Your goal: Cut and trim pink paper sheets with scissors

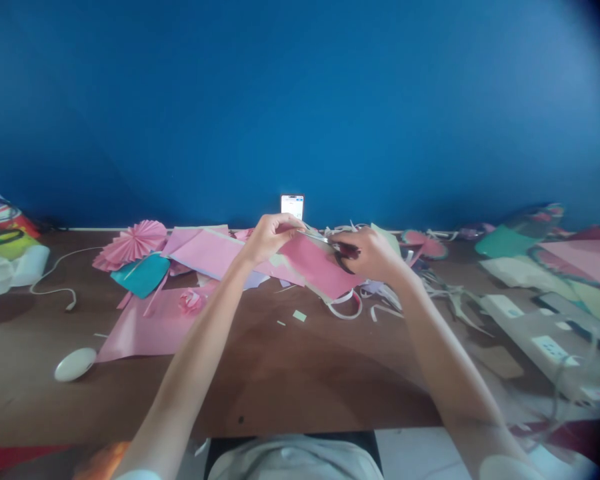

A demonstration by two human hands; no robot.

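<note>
Brown table (330, 380) stretches between the forearms to its near edge, carrying small pale scraps (299, 315); a pink fan (140, 241) and a phone (293, 205) stand toward the far edge. Pink paper (317, 267) spreads just below and between the hands — the left hand (271, 237) pinches its top, the right hand (373, 253) grips scissors (349, 251), blades pointing left.
</note>
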